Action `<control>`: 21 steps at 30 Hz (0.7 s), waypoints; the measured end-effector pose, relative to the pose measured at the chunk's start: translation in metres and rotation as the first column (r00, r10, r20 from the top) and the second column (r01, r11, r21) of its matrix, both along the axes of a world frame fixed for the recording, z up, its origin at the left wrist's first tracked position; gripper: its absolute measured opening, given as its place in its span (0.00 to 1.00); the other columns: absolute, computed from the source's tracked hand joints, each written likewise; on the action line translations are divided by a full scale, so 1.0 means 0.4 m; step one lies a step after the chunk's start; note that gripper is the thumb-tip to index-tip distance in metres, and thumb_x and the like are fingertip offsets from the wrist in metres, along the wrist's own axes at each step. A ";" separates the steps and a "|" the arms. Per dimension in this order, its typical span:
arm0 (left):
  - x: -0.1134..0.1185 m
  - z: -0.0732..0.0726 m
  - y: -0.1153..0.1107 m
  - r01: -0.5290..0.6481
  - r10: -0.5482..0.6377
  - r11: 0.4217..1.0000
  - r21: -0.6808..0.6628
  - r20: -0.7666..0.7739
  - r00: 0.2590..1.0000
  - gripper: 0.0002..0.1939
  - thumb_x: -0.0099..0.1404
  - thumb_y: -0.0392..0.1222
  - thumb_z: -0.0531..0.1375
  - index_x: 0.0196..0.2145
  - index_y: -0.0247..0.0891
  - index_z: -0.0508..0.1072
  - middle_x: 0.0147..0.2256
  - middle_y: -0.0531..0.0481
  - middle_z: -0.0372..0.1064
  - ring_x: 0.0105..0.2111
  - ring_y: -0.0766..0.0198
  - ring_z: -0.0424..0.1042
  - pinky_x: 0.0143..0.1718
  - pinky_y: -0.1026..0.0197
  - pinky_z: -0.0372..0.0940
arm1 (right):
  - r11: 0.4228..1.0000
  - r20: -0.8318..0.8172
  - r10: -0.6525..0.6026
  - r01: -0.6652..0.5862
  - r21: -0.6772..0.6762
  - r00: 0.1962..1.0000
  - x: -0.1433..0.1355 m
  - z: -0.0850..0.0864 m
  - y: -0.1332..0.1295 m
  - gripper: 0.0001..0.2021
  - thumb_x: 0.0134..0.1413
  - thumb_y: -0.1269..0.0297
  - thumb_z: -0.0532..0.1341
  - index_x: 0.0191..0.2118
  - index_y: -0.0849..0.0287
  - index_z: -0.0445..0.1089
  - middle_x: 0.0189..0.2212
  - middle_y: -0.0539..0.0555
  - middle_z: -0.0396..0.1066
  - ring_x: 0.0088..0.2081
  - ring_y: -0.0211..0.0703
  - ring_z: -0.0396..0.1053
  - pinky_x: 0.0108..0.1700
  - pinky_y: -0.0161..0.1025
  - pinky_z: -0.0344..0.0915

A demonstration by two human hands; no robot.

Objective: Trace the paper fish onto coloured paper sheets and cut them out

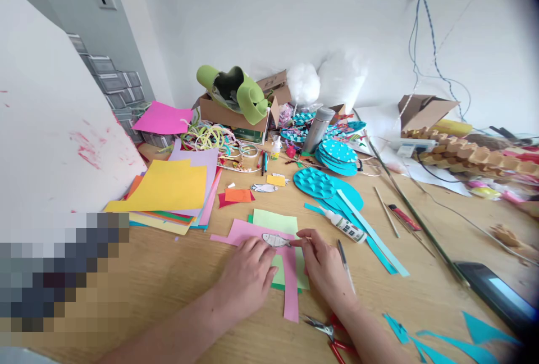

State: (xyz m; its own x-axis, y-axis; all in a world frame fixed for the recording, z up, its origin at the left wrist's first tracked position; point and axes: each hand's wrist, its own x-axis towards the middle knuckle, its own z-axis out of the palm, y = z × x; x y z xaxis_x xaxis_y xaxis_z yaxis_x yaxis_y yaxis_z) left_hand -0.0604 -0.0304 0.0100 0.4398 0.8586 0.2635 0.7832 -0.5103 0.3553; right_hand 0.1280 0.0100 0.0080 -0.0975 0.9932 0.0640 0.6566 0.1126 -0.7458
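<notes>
**fish cutout lying on pink paper, between both hands**

red-handled scissors are lying nearest, by the right wrist. left hand is resting on the pink sheet, fingers loosely curling, thumb standing apart, fingertips meeting the fish's lower edge; not gripping. right hand is bringing index finger to the tail; can't tell if it's pinching. fish is looking like thin paper: probably feather-light, bendy, easy to crease or tear at the tail. best hold: body edges. pale green paper is lying underneath; glue bottle is lying beyond, right.
</notes>
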 end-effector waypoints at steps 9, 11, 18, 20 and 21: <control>-0.002 -0.017 -0.004 -0.011 0.011 1.000 0.010 -0.047 0.999 0.18 0.67 0.38 0.52 0.55 0.37 0.62 0.52 0.44 0.63 0.51 0.54 0.62 0.51 0.49 0.61 | 1.000 -0.008 0.009 -0.009 0.022 1.000 -0.003 0.005 -0.001 0.12 0.61 0.60 0.45 0.41 0.56 0.62 0.34 0.56 0.78 0.24 0.44 0.73 0.28 0.38 0.63; -0.002 -0.021 -0.002 -0.003 0.005 1.000 0.018 -0.062 0.998 0.20 0.67 0.38 0.52 0.56 0.36 0.61 0.54 0.45 0.62 0.51 0.53 0.61 0.52 0.49 0.60 | 1.000 -0.004 0.010 -0.009 0.024 1.000 -0.003 0.008 -0.001 0.11 0.61 0.60 0.45 0.41 0.56 0.62 0.34 0.55 0.78 0.24 0.44 0.73 0.28 0.38 0.63; 0.001 -0.019 -0.002 0.008 -0.008 1.000 -0.005 -0.113 0.994 0.20 0.67 0.41 0.53 0.56 0.37 0.63 0.56 0.48 0.63 0.50 0.53 0.61 0.51 0.49 0.59 | 0.999 0.023 0.017 -0.017 0.026 1.000 -0.002 0.008 0.002 0.11 0.61 0.62 0.45 0.40 0.55 0.62 0.34 0.54 0.78 0.24 0.44 0.73 0.29 0.38 0.63; 0.001 -0.017 -0.002 0.008 -0.009 1.000 -0.010 -0.120 0.993 0.20 0.67 0.41 0.53 0.56 0.37 0.64 0.56 0.48 0.63 0.50 0.54 0.61 0.51 0.49 0.59 | 0.999 0.019 0.020 -0.021 0.028 1.000 -0.002 0.004 0.002 0.11 0.61 0.61 0.45 0.41 0.56 0.62 0.34 0.54 0.78 0.23 0.44 0.72 0.29 0.38 0.63; 0.001 -0.016 -0.003 0.009 -0.010 1.000 -0.010 -0.122 0.993 0.20 0.67 0.41 0.53 0.56 0.37 0.64 0.56 0.48 0.63 0.50 0.54 0.61 0.51 0.49 0.59 | 0.999 0.013 0.024 -0.024 0.027 1.000 -0.002 0.003 0.002 0.11 0.61 0.61 0.45 0.41 0.56 0.62 0.34 0.54 0.78 0.23 0.44 0.72 0.29 0.38 0.64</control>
State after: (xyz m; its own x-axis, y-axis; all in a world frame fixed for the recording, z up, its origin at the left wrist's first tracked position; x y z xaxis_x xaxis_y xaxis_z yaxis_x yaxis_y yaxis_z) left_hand -0.0600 -0.0314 0.0035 0.4759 0.8567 0.1991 0.8162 -0.5145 0.2628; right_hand 0.1271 0.0108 0.0094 -0.1221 0.9885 0.0894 0.6628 0.1483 -0.7340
